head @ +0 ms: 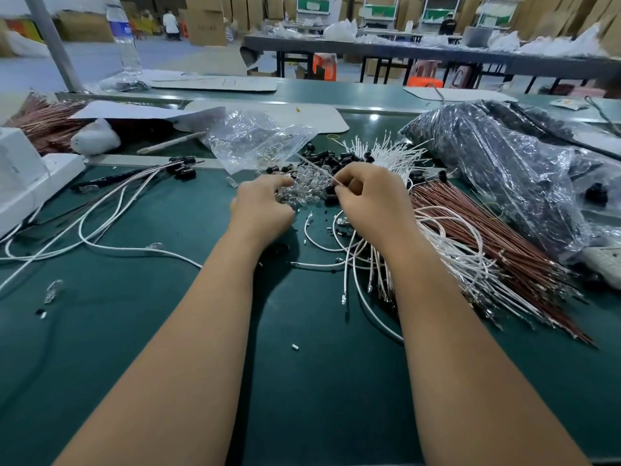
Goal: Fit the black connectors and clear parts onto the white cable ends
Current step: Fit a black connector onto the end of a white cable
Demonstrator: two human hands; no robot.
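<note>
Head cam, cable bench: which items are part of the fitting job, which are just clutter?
Job:
- white cables
- black connectors
- clear parts
- right hand, pinching a white cable
- left hand

Clutter:
- brown wire bundle
- water bottle
- white power strip

Both forearms were bare from the lower frame edge to the wrists; no sleeve, glove, watch, or ring was visible. The left hand [260,205] and right hand [371,196] were ungloved. Fingernails appeared short and unpainted where visible, near the fingertips.
</note>
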